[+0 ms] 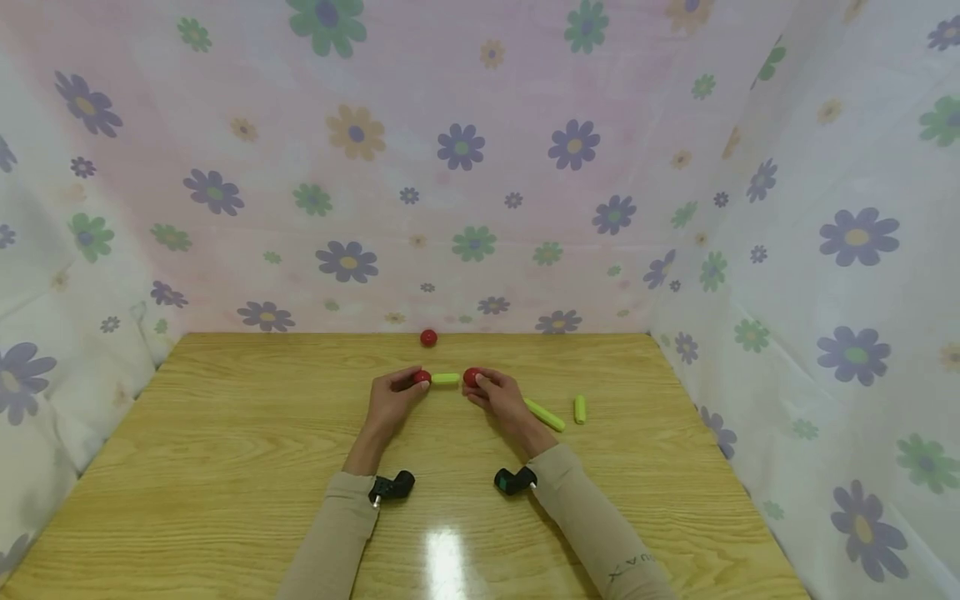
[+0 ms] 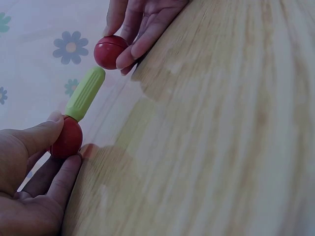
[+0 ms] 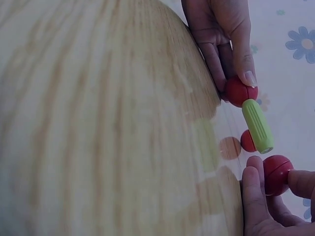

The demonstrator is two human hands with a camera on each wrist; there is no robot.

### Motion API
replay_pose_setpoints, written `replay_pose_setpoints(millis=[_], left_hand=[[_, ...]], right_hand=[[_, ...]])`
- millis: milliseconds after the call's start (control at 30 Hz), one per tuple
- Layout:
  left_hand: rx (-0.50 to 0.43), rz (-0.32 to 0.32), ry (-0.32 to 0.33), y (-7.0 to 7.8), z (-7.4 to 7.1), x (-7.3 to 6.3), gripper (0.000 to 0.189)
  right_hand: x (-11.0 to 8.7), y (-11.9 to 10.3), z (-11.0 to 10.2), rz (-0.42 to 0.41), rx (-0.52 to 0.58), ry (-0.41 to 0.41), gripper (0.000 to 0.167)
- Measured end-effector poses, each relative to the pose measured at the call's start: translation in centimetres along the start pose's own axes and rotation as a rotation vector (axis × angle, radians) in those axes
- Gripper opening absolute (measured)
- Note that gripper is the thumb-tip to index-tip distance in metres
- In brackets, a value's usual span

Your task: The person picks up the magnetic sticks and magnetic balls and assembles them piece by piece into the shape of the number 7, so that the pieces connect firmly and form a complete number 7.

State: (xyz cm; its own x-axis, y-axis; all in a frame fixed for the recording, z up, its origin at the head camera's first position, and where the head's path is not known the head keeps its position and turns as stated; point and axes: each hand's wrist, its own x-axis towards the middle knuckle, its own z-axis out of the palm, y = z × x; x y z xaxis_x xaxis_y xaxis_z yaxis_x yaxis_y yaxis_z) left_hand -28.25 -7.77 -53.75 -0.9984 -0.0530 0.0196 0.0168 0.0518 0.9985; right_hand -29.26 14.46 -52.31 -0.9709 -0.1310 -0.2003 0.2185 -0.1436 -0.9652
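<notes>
My left hand (image 1: 392, 398) pinches a red ball (image 2: 67, 138) between thumb and fingers. From that ball sticks out a short light-green ribbed rod (image 2: 86, 93), its free end pointing at my right hand. A second red ball (image 3: 277, 175) is held by the thumb and fingertips of my right hand (image 1: 504, 398). In the right wrist view a small gap shows between this ball and the rod's free end. Both hands are low over the wooden table (image 1: 247, 433), in its middle.
A third red ball (image 1: 428, 337) sits near the table's back edge. Right of my right hand lie a longer green rod (image 1: 545, 415), partly hidden by the hand, and a short green rod (image 1: 580, 409). Flower-printed cloth (image 1: 405, 233) hangs behind the table and along its sides.
</notes>
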Motion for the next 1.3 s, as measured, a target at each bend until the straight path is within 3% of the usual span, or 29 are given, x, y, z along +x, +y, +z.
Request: replay_pose_setpoints(millis=[1300], left_hand=[[-0.001, 0.002, 0.008, 0.14, 0.08, -0.03, 0.043]], right_hand=[[0.5, 0.41, -0.52, -0.001, 0.003, -0.033, 0.041]])
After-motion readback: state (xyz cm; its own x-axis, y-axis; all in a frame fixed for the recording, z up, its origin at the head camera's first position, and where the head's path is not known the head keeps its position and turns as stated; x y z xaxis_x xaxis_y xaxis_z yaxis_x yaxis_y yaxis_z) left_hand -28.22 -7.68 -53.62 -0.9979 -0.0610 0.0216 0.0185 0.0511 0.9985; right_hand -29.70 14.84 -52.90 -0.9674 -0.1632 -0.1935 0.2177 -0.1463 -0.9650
